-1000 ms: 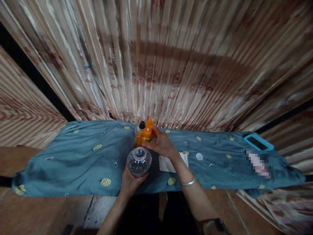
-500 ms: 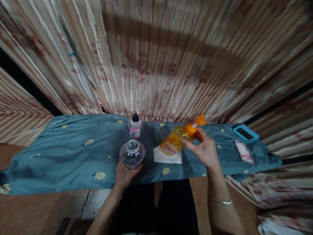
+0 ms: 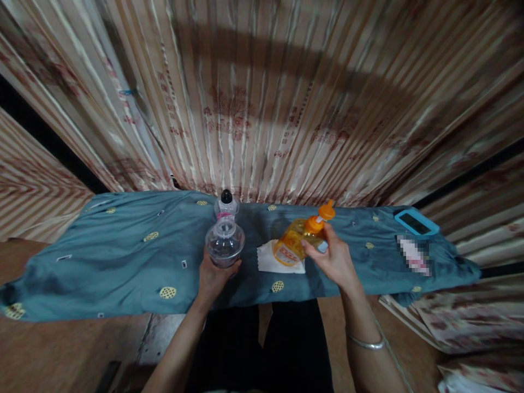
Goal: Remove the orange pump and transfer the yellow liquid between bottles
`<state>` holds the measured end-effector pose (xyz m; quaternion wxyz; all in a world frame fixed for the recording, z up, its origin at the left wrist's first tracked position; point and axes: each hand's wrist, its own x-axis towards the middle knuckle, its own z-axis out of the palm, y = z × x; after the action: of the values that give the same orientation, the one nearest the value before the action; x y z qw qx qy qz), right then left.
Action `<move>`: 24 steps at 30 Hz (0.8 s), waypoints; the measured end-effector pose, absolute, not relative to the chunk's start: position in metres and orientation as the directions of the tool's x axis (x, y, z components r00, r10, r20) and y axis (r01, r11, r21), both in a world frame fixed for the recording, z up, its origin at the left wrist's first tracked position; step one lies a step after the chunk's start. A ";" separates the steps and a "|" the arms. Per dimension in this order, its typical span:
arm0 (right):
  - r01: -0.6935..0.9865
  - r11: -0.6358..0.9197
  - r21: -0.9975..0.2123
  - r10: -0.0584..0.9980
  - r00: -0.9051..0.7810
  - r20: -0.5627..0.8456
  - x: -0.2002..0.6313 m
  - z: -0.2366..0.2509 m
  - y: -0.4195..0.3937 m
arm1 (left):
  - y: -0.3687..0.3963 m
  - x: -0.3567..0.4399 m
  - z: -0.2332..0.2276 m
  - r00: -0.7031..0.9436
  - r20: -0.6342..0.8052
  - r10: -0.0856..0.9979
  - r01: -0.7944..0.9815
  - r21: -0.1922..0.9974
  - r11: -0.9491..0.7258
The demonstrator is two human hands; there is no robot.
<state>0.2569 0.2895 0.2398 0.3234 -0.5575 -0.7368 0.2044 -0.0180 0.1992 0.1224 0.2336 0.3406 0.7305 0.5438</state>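
Wrapped around a clear plastic cup with a domed lid (image 3: 225,243) is my left hand (image 3: 215,277), near the front middle of the cloth. My right hand (image 3: 333,257) grips a yellow pump bottle (image 3: 295,240) with an orange pump head, near its neck. The bottle leans, its top to the right and its base over a white folded tissue (image 3: 268,261). Just behind the cup stands a clear bottle with a black cap (image 3: 226,203); the cup's lid hides its lower part.
A blue-green patterned cloth (image 3: 123,256) covers the narrow table. A blue-framed device with a dark screen (image 3: 416,222) lies at the right end, beside a pixelated item (image 3: 413,255). A striped curtain (image 3: 254,109) hangs directly behind the table.
The yellow bottle has come more upright and slightly right, its pump head lower and turned. My left hand has raised the domed cup a little, away from me, so it now overlaps the black-capped bottle.
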 end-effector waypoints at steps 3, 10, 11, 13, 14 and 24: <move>0.699 0.317 -0.641 0.946 -0.187 0.264 0.257 0.240 0.288 | 0.207 -0.019 0.123 -0.659 0.042 0.751 0.260 0.949 0.176; 0.685 0.357 -0.634 0.931 -0.209 0.299 0.257 0.234 0.291 | 0.212 -0.023 0.120 -0.639 0.046 0.768 0.281 0.943 0.177; 0.672 0.348 -0.654 0.936 -0.207 0.286 0.257 0.235 0.291 | 0.212 -0.024 0.119 -0.638 0.042 0.769 0.285 0.940 0.185; 0.641 0.329 -0.693 0.944 -0.207 0.256 0.256 0.237 0.291 | 0.211 -0.025 0.118 -0.637 0.025 0.770 0.288 0.935 0.208; 0.626 0.322 -0.710 0.947 -0.215 0.239 0.255 0.238 0.290 | 0.211 -0.025 0.117 -0.637 0.017 0.771 0.286 0.934 0.216; 0.564 0.432 -0.704 0.897 -0.354 0.267 0.260 0.237 0.303 | 0.181 -0.032 0.103 -0.654 0.109 0.749 0.248 0.966 0.075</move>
<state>0.2598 0.3026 0.2368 0.3240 -0.4671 -0.7817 0.2567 -0.0316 0.1813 0.1026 0.2160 0.3555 0.7007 0.5796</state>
